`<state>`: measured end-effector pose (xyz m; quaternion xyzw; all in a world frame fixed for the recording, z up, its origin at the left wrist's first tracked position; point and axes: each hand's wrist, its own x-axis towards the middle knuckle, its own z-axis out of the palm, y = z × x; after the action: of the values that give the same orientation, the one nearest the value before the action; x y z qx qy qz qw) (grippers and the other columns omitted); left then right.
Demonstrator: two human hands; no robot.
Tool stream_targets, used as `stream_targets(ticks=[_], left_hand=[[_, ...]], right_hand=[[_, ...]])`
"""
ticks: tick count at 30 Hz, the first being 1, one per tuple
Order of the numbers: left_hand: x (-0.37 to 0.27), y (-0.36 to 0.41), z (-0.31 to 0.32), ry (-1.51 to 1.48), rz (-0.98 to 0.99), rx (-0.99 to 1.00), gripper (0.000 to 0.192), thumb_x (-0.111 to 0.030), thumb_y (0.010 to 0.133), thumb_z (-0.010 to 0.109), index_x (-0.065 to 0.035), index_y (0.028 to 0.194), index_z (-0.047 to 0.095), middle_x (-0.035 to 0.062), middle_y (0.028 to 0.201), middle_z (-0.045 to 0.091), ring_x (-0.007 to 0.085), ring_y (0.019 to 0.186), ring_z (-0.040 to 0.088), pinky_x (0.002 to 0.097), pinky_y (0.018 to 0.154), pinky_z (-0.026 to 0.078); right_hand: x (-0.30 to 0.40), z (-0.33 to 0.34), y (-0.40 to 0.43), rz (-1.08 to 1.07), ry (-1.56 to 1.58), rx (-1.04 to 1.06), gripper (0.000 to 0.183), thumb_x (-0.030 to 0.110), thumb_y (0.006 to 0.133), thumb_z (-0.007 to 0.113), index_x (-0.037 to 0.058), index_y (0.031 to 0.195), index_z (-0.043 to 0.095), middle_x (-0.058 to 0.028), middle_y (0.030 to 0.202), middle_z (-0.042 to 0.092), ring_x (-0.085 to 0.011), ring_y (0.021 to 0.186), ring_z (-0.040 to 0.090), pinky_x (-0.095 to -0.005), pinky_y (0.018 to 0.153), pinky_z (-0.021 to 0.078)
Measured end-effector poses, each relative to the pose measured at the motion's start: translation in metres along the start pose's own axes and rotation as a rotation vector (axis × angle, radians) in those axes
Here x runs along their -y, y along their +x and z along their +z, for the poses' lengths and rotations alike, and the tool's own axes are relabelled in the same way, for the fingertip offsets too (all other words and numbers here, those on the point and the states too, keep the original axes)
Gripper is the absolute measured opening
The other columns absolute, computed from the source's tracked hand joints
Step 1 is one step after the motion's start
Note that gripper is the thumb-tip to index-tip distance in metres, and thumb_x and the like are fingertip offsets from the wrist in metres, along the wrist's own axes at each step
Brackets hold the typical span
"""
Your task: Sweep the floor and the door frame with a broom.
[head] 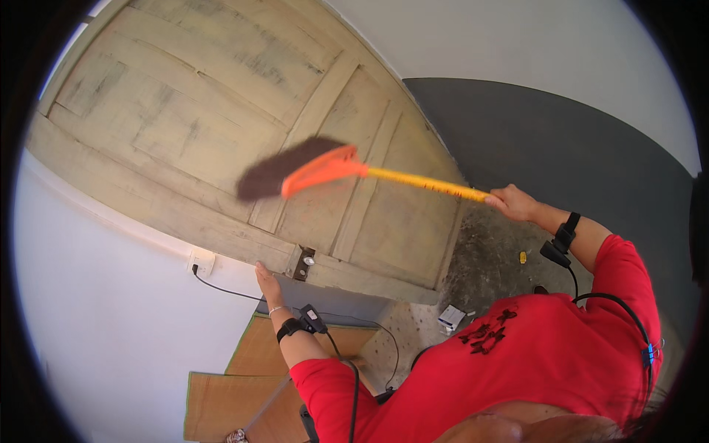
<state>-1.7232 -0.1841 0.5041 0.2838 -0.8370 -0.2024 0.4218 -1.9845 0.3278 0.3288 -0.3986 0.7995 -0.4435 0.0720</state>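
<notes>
My right hand (515, 203) is closed around the yellow handle of a broom (426, 184). The handle stretches leftward to an orange plastic head (327, 169) with dark brown bristles (266, 171), blurred, in front of a worn cream wooden panel door (221, 111). Whether the bristles touch the door cannot be told. My left hand (268, 283) holds nothing; it is raised by the edge of the white wall (138, 299), seemingly resting against it. Close to it on the door is a metal lock with a round knob (308, 261).
Left of my left hand, a wall socket (201, 263) has a black cable (230, 290) plugged in. Brown green-edged mats (238, 404) are at lower left. On the concrete floor (482, 249) lie a small yellow object (523, 257) and a white box (451, 317). A grey-and-white wall (554, 127) stands at right.
</notes>
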Motion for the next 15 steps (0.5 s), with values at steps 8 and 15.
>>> stream_targets(ticks=[8, 15], left_hand=[[0.001, 0.001, 0.000, 0.044, -0.022, -0.022, 0.059, -0.041, 0.092, 0.027, 0.0109, 0.118, 0.038, 0.0241, 0.122, 0.041, 0.0319, 0.115, 0.038, 0.0330, 0.098, 0.027], [0.018, 0.004, 0.001, -0.007, -0.056, 0.015, 0.058, -0.041, 0.091, 0.028, 0.0061, 0.125, 0.032, 0.0182, 0.129, 0.035, 0.0267, 0.120, 0.033, 0.0323, 0.099, 0.025]], right_hand=[[-0.015, -0.019, 0.008, 0.187, 0.051, -0.145, 0.047, 0.042, 0.087, 0.040, -0.0026, 0.079, 0.054, -0.0218, 0.062, 0.053, -0.0381, 0.060, 0.053, -0.0431, 0.056, 0.0408], [-0.026, -0.020, 0.002, -0.058, -0.109, 0.147, 0.041, 0.042, 0.086, 0.040, 0.0038, 0.084, 0.054, -0.0184, 0.058, 0.053, -0.0388, 0.059, 0.053, -0.0468, 0.058, 0.0413]])
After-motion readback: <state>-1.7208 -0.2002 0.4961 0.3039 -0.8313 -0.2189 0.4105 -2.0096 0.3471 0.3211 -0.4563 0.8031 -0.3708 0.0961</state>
